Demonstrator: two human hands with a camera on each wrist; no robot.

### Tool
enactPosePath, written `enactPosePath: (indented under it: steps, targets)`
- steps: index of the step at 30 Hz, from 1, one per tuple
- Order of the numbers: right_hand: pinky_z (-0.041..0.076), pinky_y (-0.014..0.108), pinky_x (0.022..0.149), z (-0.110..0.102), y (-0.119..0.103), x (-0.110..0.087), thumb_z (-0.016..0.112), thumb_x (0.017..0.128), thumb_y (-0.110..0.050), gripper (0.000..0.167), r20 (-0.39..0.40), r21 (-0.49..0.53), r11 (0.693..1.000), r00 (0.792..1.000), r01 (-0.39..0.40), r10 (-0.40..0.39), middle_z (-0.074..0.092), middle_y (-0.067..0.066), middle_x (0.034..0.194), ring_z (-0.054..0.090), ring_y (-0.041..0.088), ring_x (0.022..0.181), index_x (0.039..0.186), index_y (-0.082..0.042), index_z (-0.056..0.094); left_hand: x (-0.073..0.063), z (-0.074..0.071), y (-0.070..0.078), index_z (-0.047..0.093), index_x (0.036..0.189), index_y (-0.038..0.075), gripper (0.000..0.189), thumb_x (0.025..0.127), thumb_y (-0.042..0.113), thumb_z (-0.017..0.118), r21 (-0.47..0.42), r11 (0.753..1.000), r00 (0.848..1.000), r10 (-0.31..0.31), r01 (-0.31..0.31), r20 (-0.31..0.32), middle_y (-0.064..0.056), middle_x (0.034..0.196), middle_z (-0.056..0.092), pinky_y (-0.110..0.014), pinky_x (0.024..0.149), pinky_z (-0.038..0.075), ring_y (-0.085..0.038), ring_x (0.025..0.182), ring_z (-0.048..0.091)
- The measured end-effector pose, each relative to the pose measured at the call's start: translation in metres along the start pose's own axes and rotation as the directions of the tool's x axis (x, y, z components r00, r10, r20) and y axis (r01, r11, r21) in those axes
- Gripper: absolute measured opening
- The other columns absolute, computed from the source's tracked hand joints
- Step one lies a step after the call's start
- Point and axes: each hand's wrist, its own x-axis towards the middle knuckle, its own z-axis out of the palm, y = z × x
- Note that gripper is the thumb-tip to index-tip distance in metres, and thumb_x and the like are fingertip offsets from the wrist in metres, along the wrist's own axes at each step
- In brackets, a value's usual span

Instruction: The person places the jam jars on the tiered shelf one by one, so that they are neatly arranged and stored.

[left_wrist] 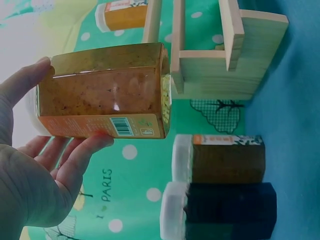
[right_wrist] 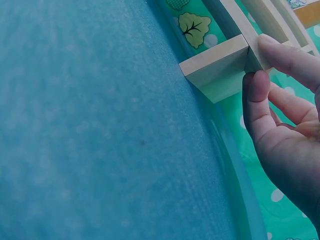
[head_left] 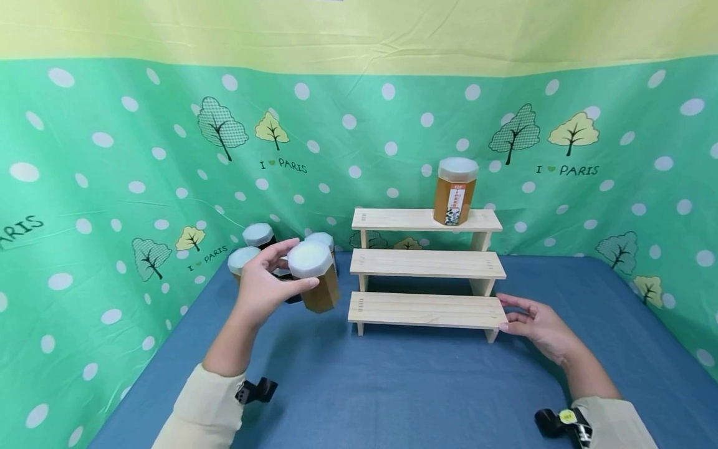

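Observation:
My left hand [head_left: 262,290] holds a honey-coloured jar [head_left: 321,290] with a white lid, lifted above the table and tilted slightly. In the left wrist view, the thumb and fingers lie on opposite sides of the jar [left_wrist: 102,90] near its lid, and a barcode label shows. To the right stands a three-tier wooden shelf [head_left: 426,310]. My right hand [head_left: 541,327] pinches the right end of its lowest board; the right wrist view shows thumb and finger [right_wrist: 259,87] on that board's corner. One amber jar [head_left: 455,199] stands upright on the top board, towards its right end.
Behind the left hand several more white-lidded jars stand in a group, among them an amber jar [left_wrist: 227,162] and a dark jar [left_wrist: 230,212]. A blue cloth [head_left: 392,386] covers the table. A green dotted curtain [head_left: 387,168] hangs behind and at the sides.

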Motion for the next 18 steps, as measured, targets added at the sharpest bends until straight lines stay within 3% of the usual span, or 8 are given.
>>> enactPosePath:
  steps: [18]
  targets:
    - [0.051,0.024,0.080,-0.001,0.000,-0.001,0.075,0.086,-0.011,0.079,0.013,0.009,1.000,1.000,0.020,-0.020,0.051,0.028,0.129,0.064,0.017,0.094,0.148,0.008,0.030,0.020,0.021,0.026,0.061,0.132,0.013,0.074,0.067,0.027,0.092,0.024,0.996,0.996,0.080,-0.081,0.029,-0.003,0.122,0.062,-0.040,0.072,0.049,-0.022,0.097,0.054]
